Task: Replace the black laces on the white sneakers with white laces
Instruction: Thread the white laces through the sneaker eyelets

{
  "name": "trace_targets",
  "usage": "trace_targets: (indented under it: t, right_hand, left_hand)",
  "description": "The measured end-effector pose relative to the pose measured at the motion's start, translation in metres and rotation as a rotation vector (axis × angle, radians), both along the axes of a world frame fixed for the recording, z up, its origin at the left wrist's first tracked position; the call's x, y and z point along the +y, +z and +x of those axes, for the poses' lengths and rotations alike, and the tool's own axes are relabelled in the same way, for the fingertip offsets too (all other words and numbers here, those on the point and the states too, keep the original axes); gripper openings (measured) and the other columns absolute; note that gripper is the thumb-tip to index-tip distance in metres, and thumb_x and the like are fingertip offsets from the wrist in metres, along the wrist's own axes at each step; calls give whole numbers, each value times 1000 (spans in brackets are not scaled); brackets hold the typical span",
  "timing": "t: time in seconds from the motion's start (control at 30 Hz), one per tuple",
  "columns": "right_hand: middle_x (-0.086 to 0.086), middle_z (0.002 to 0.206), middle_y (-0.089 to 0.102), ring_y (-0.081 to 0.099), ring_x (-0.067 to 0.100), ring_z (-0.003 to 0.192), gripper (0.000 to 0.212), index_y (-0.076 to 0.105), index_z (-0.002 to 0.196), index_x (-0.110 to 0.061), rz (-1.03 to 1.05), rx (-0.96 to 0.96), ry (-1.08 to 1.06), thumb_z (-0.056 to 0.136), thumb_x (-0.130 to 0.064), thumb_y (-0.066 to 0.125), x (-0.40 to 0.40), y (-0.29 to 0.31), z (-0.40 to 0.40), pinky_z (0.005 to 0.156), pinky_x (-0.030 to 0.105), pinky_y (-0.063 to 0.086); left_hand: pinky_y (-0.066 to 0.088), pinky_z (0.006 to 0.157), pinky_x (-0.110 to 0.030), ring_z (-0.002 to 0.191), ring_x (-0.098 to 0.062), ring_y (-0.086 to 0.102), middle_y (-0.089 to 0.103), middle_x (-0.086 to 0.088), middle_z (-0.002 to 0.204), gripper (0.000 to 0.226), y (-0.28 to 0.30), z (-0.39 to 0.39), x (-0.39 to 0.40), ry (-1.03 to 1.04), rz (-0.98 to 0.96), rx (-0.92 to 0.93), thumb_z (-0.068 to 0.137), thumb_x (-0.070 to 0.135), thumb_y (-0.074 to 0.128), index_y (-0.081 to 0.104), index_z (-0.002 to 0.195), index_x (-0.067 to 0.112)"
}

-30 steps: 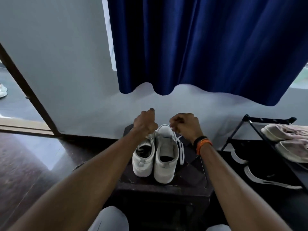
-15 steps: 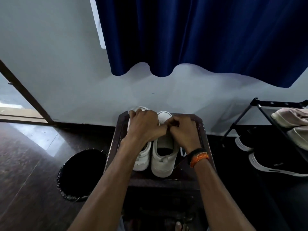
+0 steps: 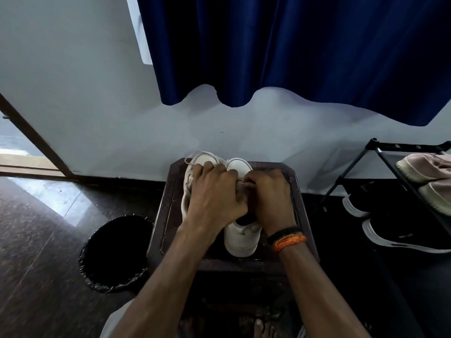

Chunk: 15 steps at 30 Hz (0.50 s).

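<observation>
Two white low-top sneakers, the left sneaker [image 3: 189,181] and the right sneaker [image 3: 241,236], are set side by side on a dark brown wooden desk [image 3: 170,215] with a raised rim, toes toward the pale wall. Only the rounded toe caps, one side of the left sneaker and the heel of the right sneaker are seen; the rest is covered by both hands. The left hand [image 3: 214,193] is curled over the middle of the pair, and the right hand [image 3: 268,193] is bunched beside it, knuckles touching. A thin white lace [image 3: 246,183] is pinched where the fingers meet; which hand grips it cannot be told. A loose loop of white lace is seen at the left toe. Two bands, one black and one orange, are worn on the right wrist [image 3: 286,237].

One black-lined round bin [image 3: 114,252] is placed just left of the desk. One black metal shoe rack [image 3: 380,152] is found to the right, with two pinkish shoes [image 3: 424,167] on it and two black shoes with white soles [image 3: 400,230] beneath. One dark blue curtain [image 3: 292,45] is hung above.
</observation>
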State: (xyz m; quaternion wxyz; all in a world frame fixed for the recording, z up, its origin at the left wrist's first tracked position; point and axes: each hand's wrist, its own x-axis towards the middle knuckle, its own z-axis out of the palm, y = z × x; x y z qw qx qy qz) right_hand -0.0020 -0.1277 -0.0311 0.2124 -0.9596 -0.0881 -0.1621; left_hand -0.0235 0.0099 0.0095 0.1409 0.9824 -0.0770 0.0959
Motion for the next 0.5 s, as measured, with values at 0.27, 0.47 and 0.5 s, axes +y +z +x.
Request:
trace_targets:
  t: [0.27, 0.47, 0.5]
  right_hand:
    - [5, 88, 74, 64, 31, 92, 13, 72, 76, -15, -35, -32, -73, 77, -3, 72, -33, 9, -4, 68, 25, 48]
    - [2, 100, 74, 59, 15, 94, 15, 77, 88, -18, 143, 11, -89, 81, -7, 70, -44, 11, -10, 70, 0, 29]
    - [2, 98, 75, 63, 18, 93, 13, 77, 89, -20, 145, 27, -76, 84, -12, 68, -42, 11, -10, 71, 7, 34]
  left_hand:
    - [35, 100, -40, 95, -30, 62, 72, -7, 88, 28, -9, -13, -26, -16, -48, 17, 82, 38, 53, 69, 91, 16]
    - [46, 72, -37, 100, -32, 60, 64, -11, 103, 16, -11, -9, -45, 45, -282, 85, 85, 22, 58, 58, 96, 10]
    - [44, 68, -36, 96, -34, 61, 64, -11, 99, 12, -13, -7, -45, 63, -311, 99, 85, 21, 58, 55, 91, 11]
